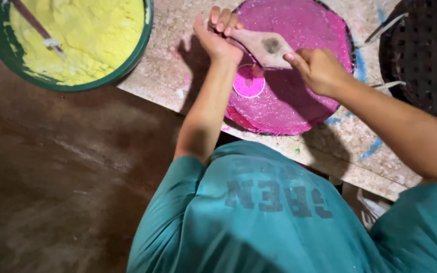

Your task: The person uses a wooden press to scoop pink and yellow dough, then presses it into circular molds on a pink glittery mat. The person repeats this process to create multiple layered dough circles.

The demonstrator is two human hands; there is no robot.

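Over speckled bench (188,45), left hand (217,38) and right hand (319,68) grip wooden paddle (264,48).

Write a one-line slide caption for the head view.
Left hand and right hand hold a wooden paddle over a pink tray.

Warm, fairly dim light falls from above, brightest on the yellow powder (84,35) in the green tub (72,83). Right of the tub, dark arm shadows cross the pink glittery disc (299,30), which sparkles faintly. Below the tub the brown floor (51,177) lies murky; the nearby teal shirt (259,217) looks soft and stretched.
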